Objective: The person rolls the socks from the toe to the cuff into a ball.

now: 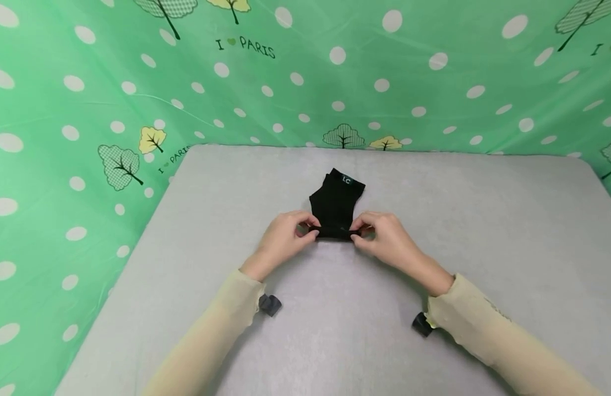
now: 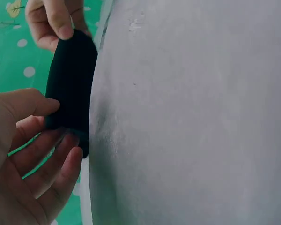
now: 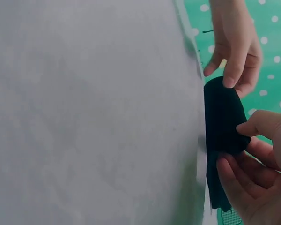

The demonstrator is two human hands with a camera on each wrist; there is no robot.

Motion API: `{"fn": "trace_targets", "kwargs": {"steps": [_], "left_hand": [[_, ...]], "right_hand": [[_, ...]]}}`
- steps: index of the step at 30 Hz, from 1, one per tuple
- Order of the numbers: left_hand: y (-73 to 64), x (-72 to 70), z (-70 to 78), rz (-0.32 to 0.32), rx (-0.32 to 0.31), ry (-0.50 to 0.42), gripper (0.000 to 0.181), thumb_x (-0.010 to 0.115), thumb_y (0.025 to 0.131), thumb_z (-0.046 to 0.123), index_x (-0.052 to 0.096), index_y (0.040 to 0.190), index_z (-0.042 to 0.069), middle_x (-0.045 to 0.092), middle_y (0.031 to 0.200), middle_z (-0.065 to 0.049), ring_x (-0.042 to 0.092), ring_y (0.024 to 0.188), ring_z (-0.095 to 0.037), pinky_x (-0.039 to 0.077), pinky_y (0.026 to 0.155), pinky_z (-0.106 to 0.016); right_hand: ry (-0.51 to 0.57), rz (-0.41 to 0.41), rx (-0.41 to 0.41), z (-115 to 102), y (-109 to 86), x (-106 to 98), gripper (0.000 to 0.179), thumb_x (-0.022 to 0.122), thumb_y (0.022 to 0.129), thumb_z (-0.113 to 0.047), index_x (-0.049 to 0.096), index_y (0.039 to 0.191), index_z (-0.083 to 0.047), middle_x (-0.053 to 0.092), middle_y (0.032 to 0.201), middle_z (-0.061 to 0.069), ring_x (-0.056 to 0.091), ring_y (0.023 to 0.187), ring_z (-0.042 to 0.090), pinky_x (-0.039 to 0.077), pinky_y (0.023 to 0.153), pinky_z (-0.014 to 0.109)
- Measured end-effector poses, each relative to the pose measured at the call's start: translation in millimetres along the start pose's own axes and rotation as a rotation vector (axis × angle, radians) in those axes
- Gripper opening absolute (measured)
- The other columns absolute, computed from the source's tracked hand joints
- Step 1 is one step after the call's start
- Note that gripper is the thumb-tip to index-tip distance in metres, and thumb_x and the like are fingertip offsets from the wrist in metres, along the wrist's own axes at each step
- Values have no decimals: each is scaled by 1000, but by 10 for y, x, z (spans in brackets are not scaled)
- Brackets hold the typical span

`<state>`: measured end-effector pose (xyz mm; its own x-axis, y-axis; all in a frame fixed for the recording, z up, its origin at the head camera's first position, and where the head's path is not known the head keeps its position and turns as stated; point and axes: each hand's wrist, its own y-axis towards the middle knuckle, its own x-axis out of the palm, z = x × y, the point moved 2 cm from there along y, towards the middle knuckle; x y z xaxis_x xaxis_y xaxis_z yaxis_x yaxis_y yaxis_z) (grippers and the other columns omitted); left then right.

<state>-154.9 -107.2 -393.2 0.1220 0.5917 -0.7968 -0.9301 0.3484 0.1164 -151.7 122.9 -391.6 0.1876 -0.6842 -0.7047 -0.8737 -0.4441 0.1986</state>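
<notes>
A black sock [image 1: 335,201] lies on the table, its cuff with pale "LC" lettering pointing away from me. A second dark edge shows beside the cuff; I cannot tell whether it is another sock. The near end is folded into a thick roll [image 1: 334,233]. My left hand [image 1: 288,236] pinches the left end of this roll between thumb and fingers. At its right end, my right hand [image 1: 385,236] pinches the fabric the same way. In the right wrist view the rolled sock [image 3: 225,115] spans between both hands, with a flat part hanging below the roll.
A grey table [image 1: 484,231] extends around the hands. Behind and to the left hangs a green cloth [image 1: 409,71] with white dots and printed trees. Dark wrist-worn pieces [image 1: 271,304] sit by each light sleeve [image 1: 221,319].
</notes>
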Motion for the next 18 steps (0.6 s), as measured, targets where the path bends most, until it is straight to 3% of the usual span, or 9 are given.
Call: {"fn": "trace_targets", "kwargs": {"steps": [8,13,18], "left_hand": [[4,-8,-44,-45,-146,-155,11,71,92,19,75,100,14,76,92,-1,71,84,-13,55,77,-26],[51,26,-51,-38,-200,-133,11,71,92,20,76,98,13,77,91,-1,72,85,-14,55,78,-28],[83,36,-20,-26,-221,-85,11,72,91,20,76,98,12,76,91,-2,71,85,-15,56,80,-29]], "right_hand": [[147,-67,176,34,-5,13,7,69,89,-4,72,94,-3,74,91,10,68,79,14,55,69,20],[123,-63,243,68,36,27,9,66,89,-5,72,95,-3,75,89,10,67,79,14,53,68,19],[42,-55,238,71,86,35,9,66,89,-8,72,94,-4,74,86,8,68,78,16,54,71,27]]}}
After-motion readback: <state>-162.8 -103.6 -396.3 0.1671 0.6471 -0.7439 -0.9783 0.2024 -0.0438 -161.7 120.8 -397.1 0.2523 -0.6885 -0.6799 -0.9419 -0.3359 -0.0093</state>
